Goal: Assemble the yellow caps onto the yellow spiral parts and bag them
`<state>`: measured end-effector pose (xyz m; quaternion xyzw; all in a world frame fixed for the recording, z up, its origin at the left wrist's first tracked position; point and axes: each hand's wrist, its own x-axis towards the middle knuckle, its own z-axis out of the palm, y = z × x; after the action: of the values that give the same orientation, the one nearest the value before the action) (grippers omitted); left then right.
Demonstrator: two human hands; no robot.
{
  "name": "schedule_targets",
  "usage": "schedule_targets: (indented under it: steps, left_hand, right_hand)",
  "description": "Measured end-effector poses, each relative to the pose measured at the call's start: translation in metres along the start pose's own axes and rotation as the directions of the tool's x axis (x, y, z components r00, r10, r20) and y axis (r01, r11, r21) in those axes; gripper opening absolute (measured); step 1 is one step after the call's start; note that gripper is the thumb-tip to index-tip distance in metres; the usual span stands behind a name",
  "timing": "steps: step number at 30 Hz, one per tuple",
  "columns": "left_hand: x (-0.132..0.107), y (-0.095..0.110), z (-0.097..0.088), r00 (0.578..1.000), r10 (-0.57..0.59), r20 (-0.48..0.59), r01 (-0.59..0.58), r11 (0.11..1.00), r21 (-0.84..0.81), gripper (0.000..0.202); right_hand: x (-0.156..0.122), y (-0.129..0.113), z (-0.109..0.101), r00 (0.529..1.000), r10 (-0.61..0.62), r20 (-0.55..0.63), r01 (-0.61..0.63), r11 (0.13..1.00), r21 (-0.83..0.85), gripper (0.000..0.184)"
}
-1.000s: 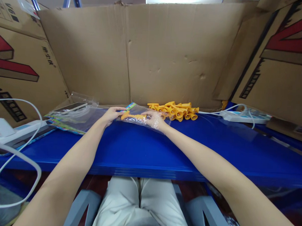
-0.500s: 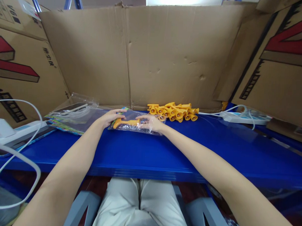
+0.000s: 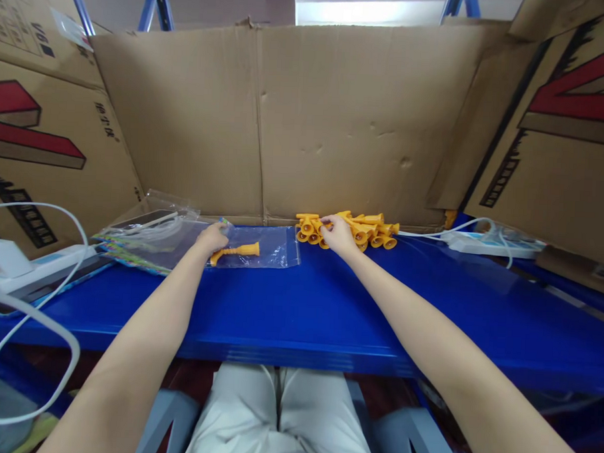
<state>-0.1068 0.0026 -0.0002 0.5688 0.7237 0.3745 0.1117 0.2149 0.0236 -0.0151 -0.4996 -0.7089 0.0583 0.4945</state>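
A clear plastic bag [image 3: 276, 247] lies flat on the blue table [image 3: 328, 308] with one orange plastic piece [image 3: 235, 251] inside it. My left hand [image 3: 212, 238] rests on the bag's left end, fingers curled over it. A pile of several orange plastic pieces [image 3: 366, 231] lies against the cardboard wall. My right hand [image 3: 338, 232] reaches into the left side of that pile, its fingers bent around one of the pieces.
A stack of clear bags with coloured edges [image 3: 141, 238] lies left of the bag. White power strips and cables sit at the far left [image 3: 10, 267] and back right [image 3: 481, 242]. Cardboard walls [image 3: 346, 121] enclose the table on three sides.
The bag with the orange piece now lies flat on the table. My right hand has let go of it and moved right to the orange pile. My left hand stays on the bag.
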Motion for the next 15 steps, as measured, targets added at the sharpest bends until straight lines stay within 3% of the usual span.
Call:
schedule_targets:
  steps: [3,7,10,15]
  left_hand:
    - [-0.010,0.007,-0.002,0.997,-0.055,-0.049,0.068,0.936,0.345,0.071]
    - [-0.021,0.016,0.002,0.986,0.090,-0.137,-0.028,0.916,0.400,0.073]
    - [-0.020,0.017,0.014,0.986,0.153,-0.069,-0.112,0.905,0.410,0.067]
    - [-0.011,0.014,0.033,0.981,0.073,0.180,-0.150,0.873,0.465,0.060]
  right_hand:
    - [-0.009,-0.004,0.001,0.993,-0.040,0.112,0.065,0.970,-0.235,0.028]
    - [-0.020,-0.016,0.003,0.970,-0.060,0.237,0.159,0.892,-0.423,0.035]
    - [-0.024,-0.022,0.003,0.964,-0.073,0.255,0.193,0.851,-0.489,0.041]
    - [-0.025,-0.024,0.004,0.951,-0.188,0.244,0.293,0.797,-0.528,0.050]
